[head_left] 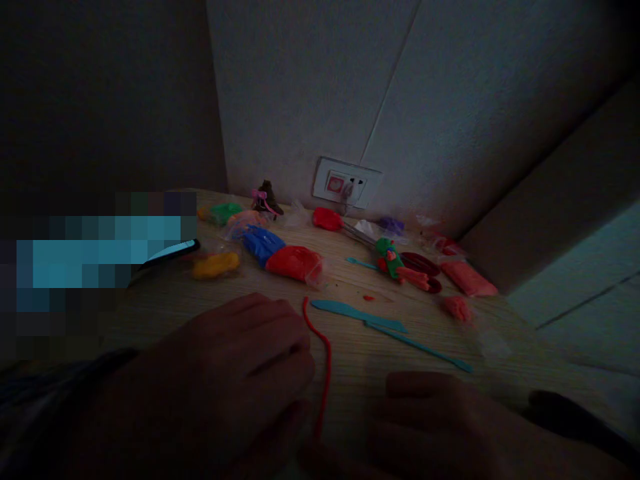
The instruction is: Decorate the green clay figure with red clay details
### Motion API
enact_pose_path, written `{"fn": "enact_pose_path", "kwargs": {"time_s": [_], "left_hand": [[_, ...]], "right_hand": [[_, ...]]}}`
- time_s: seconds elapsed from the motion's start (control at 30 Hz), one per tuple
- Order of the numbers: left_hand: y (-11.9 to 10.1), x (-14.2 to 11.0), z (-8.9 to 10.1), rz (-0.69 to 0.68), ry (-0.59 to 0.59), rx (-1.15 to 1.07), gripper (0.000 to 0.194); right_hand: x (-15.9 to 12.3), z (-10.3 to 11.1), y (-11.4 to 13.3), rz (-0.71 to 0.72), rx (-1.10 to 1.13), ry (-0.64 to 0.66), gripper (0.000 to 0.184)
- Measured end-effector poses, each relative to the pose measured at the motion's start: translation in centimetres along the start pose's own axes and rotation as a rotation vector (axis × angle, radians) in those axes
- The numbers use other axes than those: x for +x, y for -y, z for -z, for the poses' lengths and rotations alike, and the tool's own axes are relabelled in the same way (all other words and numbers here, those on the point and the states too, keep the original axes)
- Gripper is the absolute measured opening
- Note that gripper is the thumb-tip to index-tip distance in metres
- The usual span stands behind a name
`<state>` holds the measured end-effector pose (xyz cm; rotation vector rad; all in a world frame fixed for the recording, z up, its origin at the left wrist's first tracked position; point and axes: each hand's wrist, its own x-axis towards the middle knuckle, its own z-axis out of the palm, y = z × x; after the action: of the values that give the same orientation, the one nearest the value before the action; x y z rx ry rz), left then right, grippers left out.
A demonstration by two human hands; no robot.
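Observation:
A thin red modelling-clay strand (328, 360) lies in a curve on the table between my hands. My left hand (245, 360) is left of it, back up, its fingers curled inward; whatever they may hold is hidden. To the right, my right hand (430, 420) has bent fingers, and one finger reaches to the strand's lower end, seeming to pinch it in deep shadow. Just beyond the hands lie a flat blue plastic clay knife (355, 315) and a slim blue modelling tool (420, 345). A small red clay bit (369, 298) sits behind the knife.
Bagged clay in blue (263, 245), red (295, 262) and yellow (216, 265) lies back left, near a brown figure (267, 197) with a pink bow. A green-and-orange clay figure (393, 260), red-handled scissors (423, 263) and pink clay packs (469, 278) lie right. A wall socket (347, 183) is behind.

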<state>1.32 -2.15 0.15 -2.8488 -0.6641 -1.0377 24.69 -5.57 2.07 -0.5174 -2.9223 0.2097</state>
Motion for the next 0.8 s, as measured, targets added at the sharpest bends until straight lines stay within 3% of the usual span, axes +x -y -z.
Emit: {"fn": "enact_pose_path", "kwargs": {"time_s": [0.2,0.33,0.47,0.6,0.8], "left_hand": [[0.64,-0.40,-0.33,0.011,0.048,-0.034,0.022],[0.66,-0.58,-0.36,0.006,0.029,-0.045,0.023],[0.56,-0.45,-0.28,-0.007,0.014,-0.020,0.027],[0.52,-0.18,-0.23,-0.007,0.025,-0.035,0.026],[0.35,-0.32,-0.29,0.010,0.001,-0.014,0.032]], "right_hand": [[-0.11,0.11,0.41,-0.029,-0.021,0.054,0.029],[-0.02,0.29,0.48,-0.021,-0.011,0.094,0.039],[0.08,0.24,0.50,-0.018,-0.012,0.061,0.029],[0.20,0.03,0.48,-0.026,-0.012,0.100,0.041],[0.08,-0.07,0.15,-0.039,0.051,0.157,0.030]]}}
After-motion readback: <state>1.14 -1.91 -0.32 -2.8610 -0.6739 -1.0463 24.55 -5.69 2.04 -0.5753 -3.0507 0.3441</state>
